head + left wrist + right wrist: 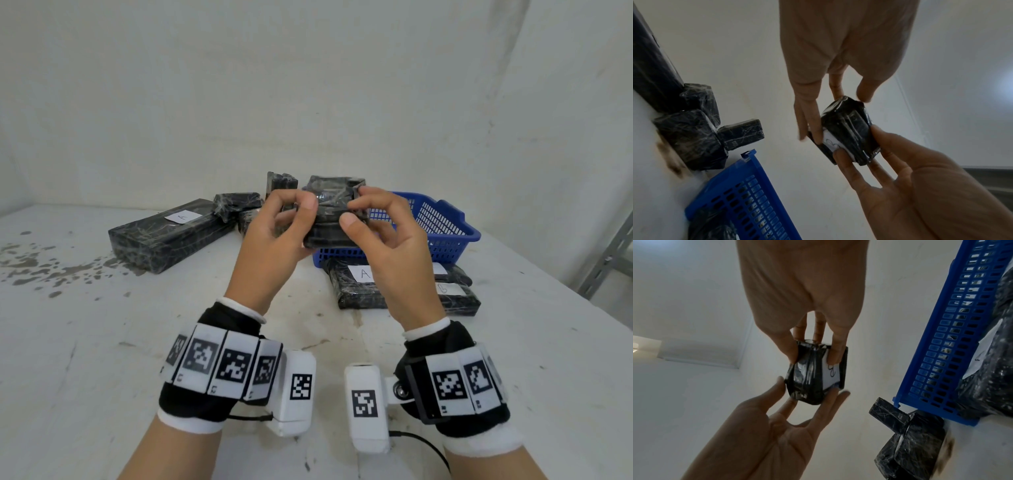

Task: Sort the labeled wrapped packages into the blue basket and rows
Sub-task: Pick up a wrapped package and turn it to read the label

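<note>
Holding a small black package (334, 219) above the table (102, 342) with both hands, we note glossy, crinkled film over a blocky shape, just near of the blue basket (445, 226) with its slotted plastic walls. Our left hand (274, 236) pinches the left end, thumb on top; our right hand (387, 236) pinches the right end likewise. A white label (831, 374) sits on the underside, its letter partly covered by fingers. The long package (164, 240) labelled A lies far left.
</note>
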Available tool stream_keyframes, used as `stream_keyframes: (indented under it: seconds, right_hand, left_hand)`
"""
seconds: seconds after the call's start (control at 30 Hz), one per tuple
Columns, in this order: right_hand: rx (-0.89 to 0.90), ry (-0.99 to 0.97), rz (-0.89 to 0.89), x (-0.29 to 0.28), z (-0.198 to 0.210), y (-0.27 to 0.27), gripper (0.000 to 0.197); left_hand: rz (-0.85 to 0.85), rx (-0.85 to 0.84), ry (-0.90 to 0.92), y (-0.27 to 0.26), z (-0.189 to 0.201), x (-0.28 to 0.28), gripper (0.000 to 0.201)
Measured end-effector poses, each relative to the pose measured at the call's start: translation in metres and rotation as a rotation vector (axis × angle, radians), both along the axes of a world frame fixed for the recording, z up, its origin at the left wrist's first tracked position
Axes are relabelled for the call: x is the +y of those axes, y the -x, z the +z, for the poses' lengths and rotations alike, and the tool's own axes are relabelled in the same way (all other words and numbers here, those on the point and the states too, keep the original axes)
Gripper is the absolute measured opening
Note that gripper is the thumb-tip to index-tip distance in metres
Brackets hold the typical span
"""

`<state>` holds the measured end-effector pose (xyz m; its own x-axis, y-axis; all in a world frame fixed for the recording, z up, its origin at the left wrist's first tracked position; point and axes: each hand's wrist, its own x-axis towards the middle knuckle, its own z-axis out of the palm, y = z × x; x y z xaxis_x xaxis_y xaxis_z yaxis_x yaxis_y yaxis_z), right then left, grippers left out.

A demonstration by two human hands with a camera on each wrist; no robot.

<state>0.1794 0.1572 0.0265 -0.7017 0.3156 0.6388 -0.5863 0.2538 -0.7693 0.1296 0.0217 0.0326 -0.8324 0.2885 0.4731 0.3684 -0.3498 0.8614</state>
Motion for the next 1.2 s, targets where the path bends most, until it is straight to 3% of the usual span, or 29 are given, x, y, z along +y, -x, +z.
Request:
stream_keyframes:
  seconds: [0.2, 0.4, 1.07, 1.2]
  right_hand:
    - [0.027, 0.040, 0.056, -0.0019, 0.0032, -0.0041, 0.035]
    - [-0.012, 0.051, 0.056, -0.0018, 0.0042, -0.0056, 0.070]
    - [-0.064, 0.039, 0.049, -0.0003, 0.0025, -0.0028, 0.060]
    - [-0.082, -0.036, -0.033, -0.0007, 0.0003, 0.0007, 0.057]
  left_hand:
    - [0.029, -0.020, -0.027, -0.0002, 0.0004, -0.0002, 0.036]
    - [0.063, 0.025, 0.028, -0.0012, 0.0002, 0.0011, 0.046]
    - [0.140, 0.137, 0.089, 0.0035, -0.0031, 0.0000, 0.033]
    - [0.152, 0.115, 0.093, 0.0015, -0.0022, -0.0006, 0.026]
